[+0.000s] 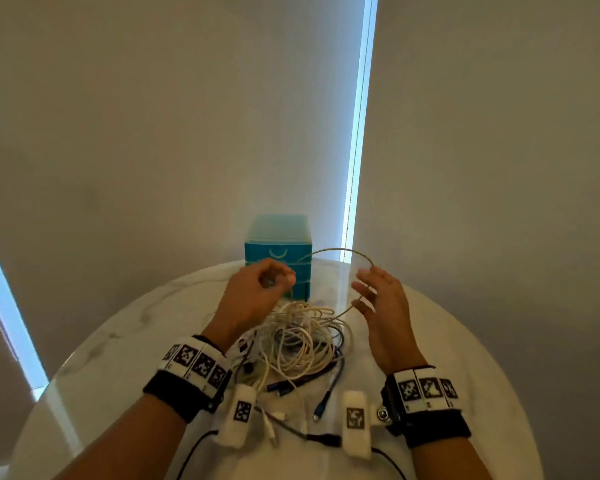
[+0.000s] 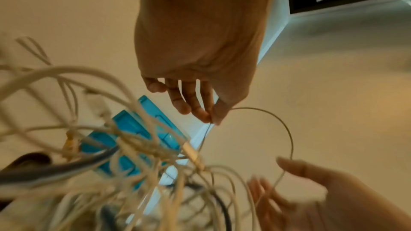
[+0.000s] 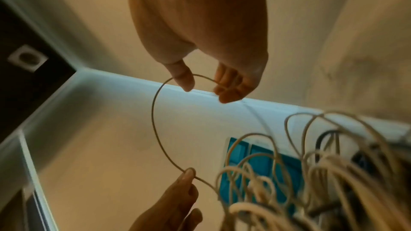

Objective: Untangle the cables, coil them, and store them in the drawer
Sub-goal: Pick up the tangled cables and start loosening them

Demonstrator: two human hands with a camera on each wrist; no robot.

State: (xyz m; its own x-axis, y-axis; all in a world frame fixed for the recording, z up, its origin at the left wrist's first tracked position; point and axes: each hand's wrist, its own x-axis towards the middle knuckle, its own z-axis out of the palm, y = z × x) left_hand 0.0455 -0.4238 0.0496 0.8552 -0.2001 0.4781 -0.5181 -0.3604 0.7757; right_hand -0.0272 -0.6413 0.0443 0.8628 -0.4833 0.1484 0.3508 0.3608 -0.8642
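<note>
Left hand (image 1: 257, 289) pinches thin cable (image 1: 340, 250), right hand (image 1: 383, 306) touches it with relaxed fingers: draw slack slowly from tangle (image 1: 302, 341), no yanking.

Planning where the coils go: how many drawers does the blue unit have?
3, stacked: top drawer, middle drawer, bottom drawer; left hand partly hides the lower two.

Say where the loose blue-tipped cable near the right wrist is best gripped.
Probably at its blue plug, pinched from above on the near side: that end of the blue-tipped cable lies free on the table, clear of the tangle.
</note>
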